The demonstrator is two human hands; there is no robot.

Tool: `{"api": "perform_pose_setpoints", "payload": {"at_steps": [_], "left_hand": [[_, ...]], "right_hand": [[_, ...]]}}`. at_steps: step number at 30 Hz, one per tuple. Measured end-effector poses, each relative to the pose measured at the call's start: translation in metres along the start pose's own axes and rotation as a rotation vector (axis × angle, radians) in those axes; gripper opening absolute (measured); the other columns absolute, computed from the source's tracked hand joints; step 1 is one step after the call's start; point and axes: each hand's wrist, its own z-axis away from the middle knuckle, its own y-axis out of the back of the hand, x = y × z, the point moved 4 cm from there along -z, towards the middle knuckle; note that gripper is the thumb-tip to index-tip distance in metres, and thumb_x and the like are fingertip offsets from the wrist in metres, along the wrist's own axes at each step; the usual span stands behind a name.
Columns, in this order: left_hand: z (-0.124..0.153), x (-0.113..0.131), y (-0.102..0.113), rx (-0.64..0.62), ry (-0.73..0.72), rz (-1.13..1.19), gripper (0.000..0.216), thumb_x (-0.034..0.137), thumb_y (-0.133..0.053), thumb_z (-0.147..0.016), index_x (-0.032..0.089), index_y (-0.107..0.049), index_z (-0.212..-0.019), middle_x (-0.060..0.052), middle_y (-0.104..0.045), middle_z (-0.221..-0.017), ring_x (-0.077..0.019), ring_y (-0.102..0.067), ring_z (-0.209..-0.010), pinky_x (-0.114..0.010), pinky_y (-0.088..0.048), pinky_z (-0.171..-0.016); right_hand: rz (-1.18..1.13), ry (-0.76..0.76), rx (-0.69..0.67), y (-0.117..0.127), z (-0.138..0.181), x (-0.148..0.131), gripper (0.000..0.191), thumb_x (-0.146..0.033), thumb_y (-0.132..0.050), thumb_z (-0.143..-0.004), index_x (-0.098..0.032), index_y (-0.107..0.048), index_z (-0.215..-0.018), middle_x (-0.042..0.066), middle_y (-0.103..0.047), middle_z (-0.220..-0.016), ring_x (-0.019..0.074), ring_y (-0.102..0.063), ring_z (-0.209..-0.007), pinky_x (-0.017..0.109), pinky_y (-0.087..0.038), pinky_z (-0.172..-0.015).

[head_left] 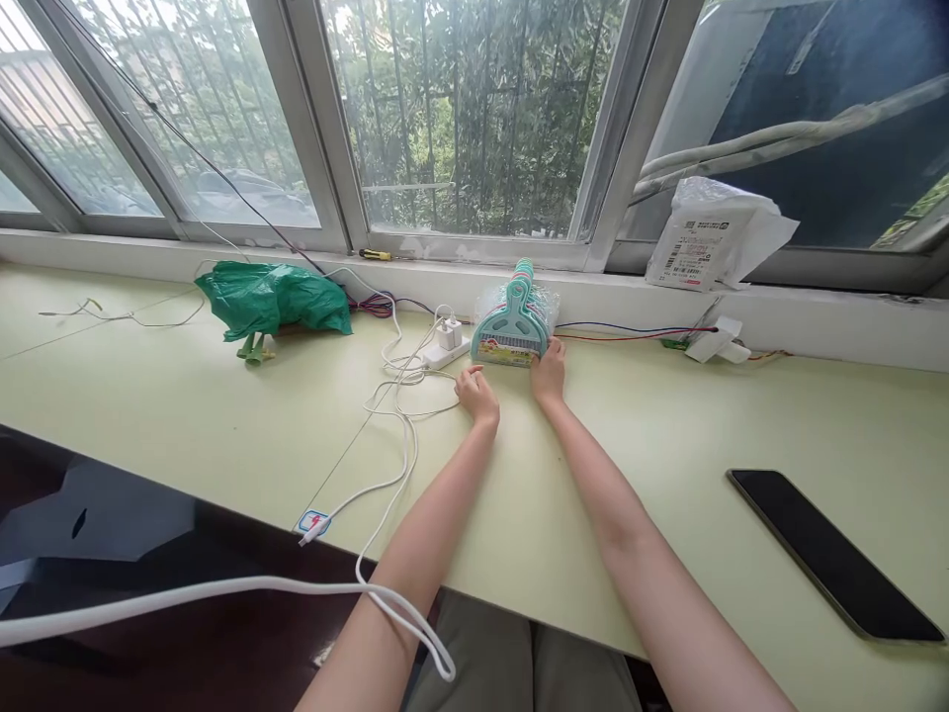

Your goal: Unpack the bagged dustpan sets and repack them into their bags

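A stack of teal mini dustpans [511, 324] in clear plastic wrap stands against the wall below the window, with a yellow label on the front one. My right hand [550, 372] is at its lower right edge, fingers curled round that side. Just in front of its lower left corner is my left hand [477, 395], fingers curled in and closed. Whether anything is in them is hidden. A thin white cable [434, 412] runs up to the left hand's fingers. Left of the dustpans lies a white power strip [447, 354] with white chargers [449, 332] plugged in.
A green plastic bag [274, 300] lies at the back left. Loose white cables cross the table [185, 396] to its front edge, and one passes over my left forearm. A black phone [834, 554] lies at the right. A white package [704, 237] sits on the sill.
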Motion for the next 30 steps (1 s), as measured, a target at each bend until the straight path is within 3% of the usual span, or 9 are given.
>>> {"api": "perform_pose_setpoints", "payload": {"at_steps": [5,11,15,18,23,26,30], "left_hand": [[0.001,0.000,-0.005,-0.082,0.002,-0.006,0.028,0.011,-0.038,-0.086,0.020,-0.063,-0.095,-0.007,-0.064,-0.110,-0.0192,-0.053,-0.110,-0.031,-0.038,-0.099],[0.005,0.002,-0.012,-0.277,0.013,-0.006,0.028,0.012,-0.038,-0.083,0.020,-0.064,-0.090,-0.003,-0.069,-0.102,-0.0167,-0.061,-0.091,-0.029,-0.045,-0.084],[0.006,0.001,-0.016,-0.352,-0.006,-0.007,0.025,0.013,-0.040,-0.081,0.021,-0.064,-0.085,-0.002,-0.071,-0.101,-0.0163,-0.062,-0.090,-0.028,-0.045,-0.084],[0.006,0.001,-0.018,-0.390,-0.019,-0.006,0.025,0.013,-0.041,-0.080,0.020,-0.065,-0.083,-0.002,-0.072,-0.100,-0.0162,-0.063,-0.093,-0.028,-0.045,-0.087],[0.003,0.001,-0.018,-0.439,-0.036,-0.011,0.024,0.014,-0.041,-0.079,0.020,-0.064,-0.081,-0.003,-0.072,-0.100,-0.0167,-0.063,-0.093,-0.029,-0.045,-0.088],[0.002,0.000,-0.018,-0.462,-0.058,-0.014,0.023,0.012,-0.042,-0.076,0.020,-0.064,-0.081,-0.003,-0.071,-0.099,-0.0165,-0.062,-0.092,-0.030,-0.046,-0.089],[0.004,-0.001,-0.020,-0.527,-0.091,-0.005,0.025,0.005,-0.045,-0.069,0.018,-0.063,-0.082,-0.005,-0.071,-0.094,-0.0164,-0.062,-0.086,-0.032,-0.048,-0.086]], "right_hand": [[0.093,-0.037,0.013,0.002,0.003,0.001,0.036,-0.020,-0.045,-0.087,-0.018,-0.037,-0.123,0.017,-0.046,-0.126,0.0263,-0.061,-0.096,0.036,-0.050,-0.073],[0.175,-0.088,0.072,0.013,0.007,0.005,0.039,-0.028,-0.052,-0.086,-0.019,-0.041,-0.122,0.018,-0.050,-0.125,0.0312,-0.053,-0.113,0.037,-0.048,-0.076],[0.023,-0.255,-0.034,0.011,0.004,0.024,0.046,-0.035,-0.057,-0.084,-0.018,-0.040,-0.123,0.016,-0.059,-0.115,0.0291,-0.061,-0.098,0.040,-0.047,-0.080],[-0.096,-0.316,-0.102,0.008,0.002,0.037,0.052,-0.037,-0.063,-0.080,-0.017,-0.041,-0.123,0.012,-0.066,-0.106,0.0275,-0.063,-0.098,0.040,-0.047,-0.084],[-0.258,-0.235,-0.254,0.010,0.007,0.043,0.048,-0.030,-0.066,-0.075,-0.018,-0.052,-0.120,0.012,-0.062,-0.120,0.0183,-0.067,-0.086,0.035,-0.050,-0.087],[-0.339,-0.215,-0.255,0.022,0.017,0.045,0.053,-0.024,-0.062,-0.076,-0.017,-0.052,-0.127,0.016,-0.051,-0.133,0.0160,-0.068,-0.089,0.033,-0.050,-0.092],[-0.323,-0.213,-0.275,0.042,0.033,0.047,0.044,-0.018,-0.050,-0.079,-0.015,-0.056,-0.122,0.014,-0.059,-0.120,0.0144,-0.067,-0.080,0.033,-0.054,-0.084]]}}
